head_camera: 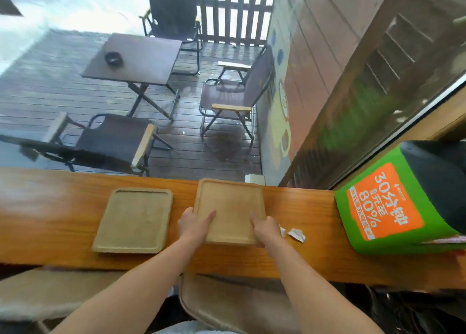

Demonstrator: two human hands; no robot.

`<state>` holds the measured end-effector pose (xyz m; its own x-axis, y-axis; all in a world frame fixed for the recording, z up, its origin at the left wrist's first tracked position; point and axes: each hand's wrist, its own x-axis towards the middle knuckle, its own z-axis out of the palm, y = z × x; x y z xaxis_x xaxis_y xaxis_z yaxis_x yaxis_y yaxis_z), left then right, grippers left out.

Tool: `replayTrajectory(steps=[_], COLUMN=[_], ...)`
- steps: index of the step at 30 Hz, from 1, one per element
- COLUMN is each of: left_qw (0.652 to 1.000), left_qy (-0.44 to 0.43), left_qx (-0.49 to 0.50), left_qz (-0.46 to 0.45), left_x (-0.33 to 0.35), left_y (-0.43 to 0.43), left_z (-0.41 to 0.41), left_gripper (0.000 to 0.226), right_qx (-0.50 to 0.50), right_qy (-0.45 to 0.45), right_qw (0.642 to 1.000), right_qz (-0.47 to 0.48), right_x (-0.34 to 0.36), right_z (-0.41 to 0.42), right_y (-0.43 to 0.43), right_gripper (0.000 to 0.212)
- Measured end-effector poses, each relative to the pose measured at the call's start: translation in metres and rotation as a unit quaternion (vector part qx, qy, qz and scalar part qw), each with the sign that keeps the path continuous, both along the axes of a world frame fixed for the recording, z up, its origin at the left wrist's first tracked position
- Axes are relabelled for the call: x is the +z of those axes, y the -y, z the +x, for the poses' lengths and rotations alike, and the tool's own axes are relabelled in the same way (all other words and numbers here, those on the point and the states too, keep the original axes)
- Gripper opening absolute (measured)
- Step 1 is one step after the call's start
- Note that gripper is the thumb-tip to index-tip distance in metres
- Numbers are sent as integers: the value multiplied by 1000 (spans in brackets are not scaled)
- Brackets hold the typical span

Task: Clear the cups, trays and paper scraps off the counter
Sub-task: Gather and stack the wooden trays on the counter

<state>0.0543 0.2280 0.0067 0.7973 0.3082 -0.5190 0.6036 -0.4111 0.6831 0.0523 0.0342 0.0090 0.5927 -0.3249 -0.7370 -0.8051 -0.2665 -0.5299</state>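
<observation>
At a wooden counter [63,220] facing a window onto a wet deck, we have both hands on the right-hand tray [230,207], its near edge seemingly raised a little off the wood, though that is hard to confirm. Our left hand [194,224] clasps the tray's left near edge, fingers curled underneath and thumb laid flat on the top face; our right hand [268,229] closes on the right near corner in the same way. A second tray [133,220] lies flat just to the left, apart from the first. Crumpled paper scraps [296,234] sit on the counter just right of our right hand, and a green and orange stand [393,207] occupies the right end. No cups are in view.

To do this step well, we judge it best to keep the tray level, lift it clear of the counter and set it squarely on the left tray so both can leave as one stack. We should mind the right wrist, which could brush the scraps to the floor; those want gathering next, perhaps onto the stacked trays.
</observation>
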Motion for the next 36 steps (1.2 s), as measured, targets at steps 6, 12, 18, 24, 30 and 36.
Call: replayTrajectory(steps=[6,12,18,24,30,36], left_qw=[993,990,991,995,995,992], left_qy=[-6,-34,-59,-71,-90,-112], left_qx=[109,134,118,76,50,49], left_qz=[-46,-29,6,10,11,6], left_x=[5,-5,-15,-29,-44,-50], left_y=[-100,-171,-221,-263,-277,-273], left_z=[6,7,12,20,22,19], left_gripper=[43,43,46,49,49,49], right_qx=[81,88,92,76,55,72], right_qy=[0,2,-8,-14,-19,-44], right_qw=[997,996,996,997,998,996], right_qz=[4,27,11,8,15,1], right_x=[7,3,-10,-28,-40,-37], right_z=[22,30,35,29,20,19], right_y=[-101,-171,-221,-259,-271,-271], right_gripper=[58,55,56,60,56,56])
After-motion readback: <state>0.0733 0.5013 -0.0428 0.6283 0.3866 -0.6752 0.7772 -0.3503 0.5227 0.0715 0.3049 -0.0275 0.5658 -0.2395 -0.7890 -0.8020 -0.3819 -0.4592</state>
